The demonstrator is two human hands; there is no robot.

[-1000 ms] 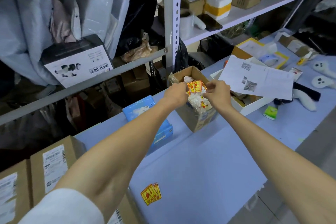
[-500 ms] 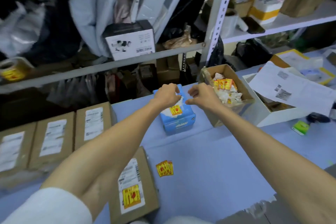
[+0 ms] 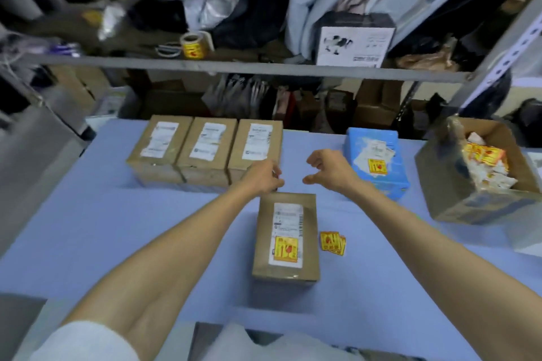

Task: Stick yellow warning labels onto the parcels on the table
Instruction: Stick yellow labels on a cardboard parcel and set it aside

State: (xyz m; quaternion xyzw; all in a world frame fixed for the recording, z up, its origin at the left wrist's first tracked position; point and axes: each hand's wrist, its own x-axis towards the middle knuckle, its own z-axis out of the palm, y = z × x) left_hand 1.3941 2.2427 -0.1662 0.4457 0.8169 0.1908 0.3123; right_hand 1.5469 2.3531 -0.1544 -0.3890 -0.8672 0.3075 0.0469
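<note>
Closest to me on the pale blue table (image 3: 117, 228) lies a brown cardboard parcel (image 3: 286, 214). It already carries a yellow warning label (image 3: 286, 249) on the near end of its white address sheet. Just beside it at 3 o'clock sits a small stack of loose yellow labels (image 3: 332, 241).

Past the parcel's far edge at 12 o'clock, the left hand (image 3: 262, 177) hovers with fingers curled tight. I cannot tell whether they pinch a sticker. The right hand (image 3: 328, 168), near it at 1 o'clock, has thumb and fingers loosely curved and apart, holding nothing.

I judge the next targets to be the row of three brown cardboard parcels (image 3: 206, 146) at 11 o'clock, which show only white sheets. I would lay a label flat on the rightmost one, clear of the printed lines, and press from one edge across so no corner lifts.

A blue carton (image 3: 377, 161) at 1 o'clock bears its sticker. An open cardboard box (image 3: 475, 205) of paper scraps crowds the 2 o'clock side. Farthest off, a roll of yellow labels (image 3: 193, 45) stands on the grey metal shelf (image 3: 234, 66). Nothing lies between the hands and the row.
</note>
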